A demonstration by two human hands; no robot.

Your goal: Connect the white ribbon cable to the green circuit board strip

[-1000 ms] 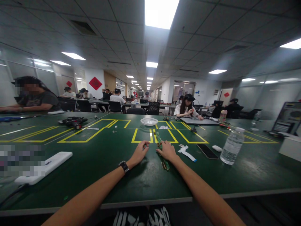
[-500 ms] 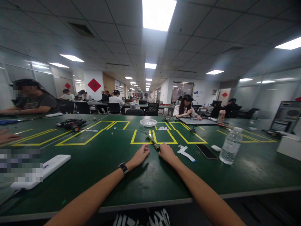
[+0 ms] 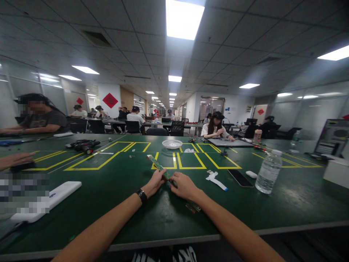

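My left hand [image 3: 155,182] clamps the circuit board [image 3: 158,167], aimed toward 11 o'clock; my right hand's [image 3: 184,186] grip I cannot tell.

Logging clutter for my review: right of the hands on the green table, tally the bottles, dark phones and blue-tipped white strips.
Bottles: 3
Dark phone: 1
Blue-tipped white strip: 1
Total: 5

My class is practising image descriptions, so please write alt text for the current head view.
A left hand holds a narrow green circuit board over a green table; the right hand is at its near end. Beyond is a white dish; a phone and water bottle are at right.
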